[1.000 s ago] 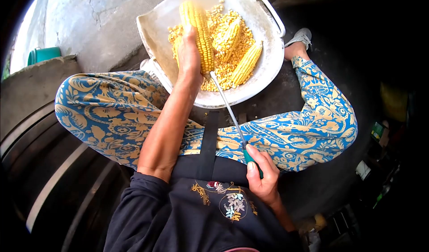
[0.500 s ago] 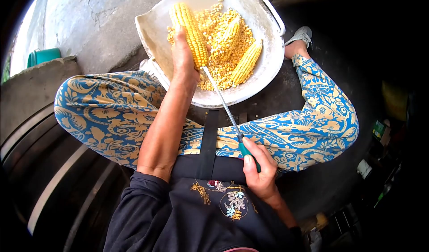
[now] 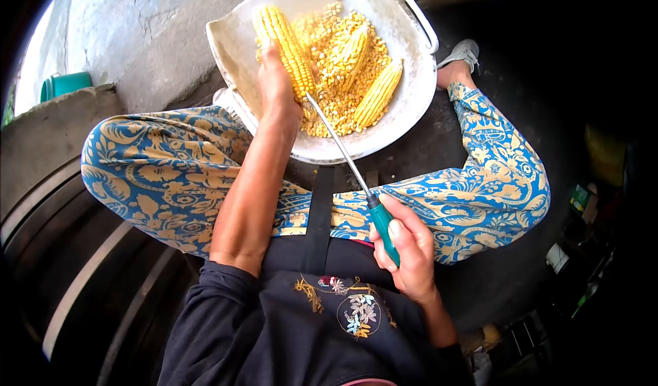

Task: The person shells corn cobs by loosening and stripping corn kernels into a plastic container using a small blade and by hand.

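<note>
Screwdriver shaft [image 3: 340, 147]: metal, smooth, shiny. Screwdriver handle [image 3: 384, 234]: looks like plastic, smooth, slightly glossy. Big corn cob [image 3: 286, 49]: bumpy, somewhat glossy surface. Basin [image 3: 411, 91]: matt, scuffed, stained; metal or plastic, cannot tell. Trousers [image 3: 161, 163]: soft printed cloth, matt. Shirt [image 3: 274, 338]: matt cloth, embroidery of raised thread. Concrete [image 3: 157, 36]: rough, cracked. Teal container [image 3: 67, 86]: looks like plastic, smooth.

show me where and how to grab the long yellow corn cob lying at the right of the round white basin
Best around its middle, from above, fingers across its length: the cob lies slanted, its thick middle exposed. Loose yellow kernels crowd its left flank, so the flank facing the basin's bare wall looks easier for fingertips.
</note>
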`<state>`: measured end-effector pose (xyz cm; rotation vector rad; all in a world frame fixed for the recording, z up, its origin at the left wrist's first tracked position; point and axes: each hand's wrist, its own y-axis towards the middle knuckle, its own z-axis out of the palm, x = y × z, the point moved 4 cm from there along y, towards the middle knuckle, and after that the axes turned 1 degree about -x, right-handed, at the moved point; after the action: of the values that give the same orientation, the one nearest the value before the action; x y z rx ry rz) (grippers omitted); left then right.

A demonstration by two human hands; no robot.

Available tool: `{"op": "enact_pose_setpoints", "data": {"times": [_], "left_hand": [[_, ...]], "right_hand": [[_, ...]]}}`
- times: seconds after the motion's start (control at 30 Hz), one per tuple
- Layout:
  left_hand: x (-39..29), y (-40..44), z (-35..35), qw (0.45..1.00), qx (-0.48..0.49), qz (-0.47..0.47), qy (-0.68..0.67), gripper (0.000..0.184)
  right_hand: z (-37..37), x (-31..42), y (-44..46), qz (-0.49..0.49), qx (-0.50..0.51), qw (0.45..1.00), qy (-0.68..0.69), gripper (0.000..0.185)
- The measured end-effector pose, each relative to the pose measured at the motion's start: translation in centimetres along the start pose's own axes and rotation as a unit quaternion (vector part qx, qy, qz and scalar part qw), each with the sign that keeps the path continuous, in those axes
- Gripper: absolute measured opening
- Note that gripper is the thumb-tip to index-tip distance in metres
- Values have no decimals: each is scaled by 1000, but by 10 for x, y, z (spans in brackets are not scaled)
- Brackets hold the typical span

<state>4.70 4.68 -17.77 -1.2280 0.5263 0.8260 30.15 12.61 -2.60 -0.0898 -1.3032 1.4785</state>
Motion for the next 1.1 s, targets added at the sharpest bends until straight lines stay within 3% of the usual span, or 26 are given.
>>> {"op": "enact_pose_setpoints", "data": {"times": [0.07, 0.1, 0.17, 0.37, 0.47, 0.6, 0.97, 1.03, 1.1], "left_hand": [[1, 0, 2, 999, 12, -8, -29, 49], [4, 0, 1, 997, 17, -34, -61, 49], [7, 2, 0, 988, 27, -82, -126, 50], [-1, 0, 2, 997, 1, -45, -63, 52], [-2, 1, 1, 992, 13, -60, -112, 49], [2, 2, 4, 986, 58, -79, -135, 48], [5, -1, 5, 993, 50, -85, -62, 53], [4, 0, 4, 996, 42, -66, -52, 53], [2, 3, 3, 996, 41, -60, -53, 52]], "right_hand": [[0, 6, -4, -55, -31, 972, -225, 34], [2, 9, -4, -165, -23, 918, -360, 34], [13, 17, -6, -261, -10, 856, -447, 36], [8, 14, -13, -241, -14, 855, -459, 38], [11, 16, -12, -304, -5, 826, -474, 38], [11, 17, -13, -293, -3, 829, -475, 38], [15, 6, -10, -362, -7, 729, -581, 40], [20, 5, -7, -343, -8, 739, -580, 41], [17, 5, -1, -302, 0, 819, -488, 41]]}}
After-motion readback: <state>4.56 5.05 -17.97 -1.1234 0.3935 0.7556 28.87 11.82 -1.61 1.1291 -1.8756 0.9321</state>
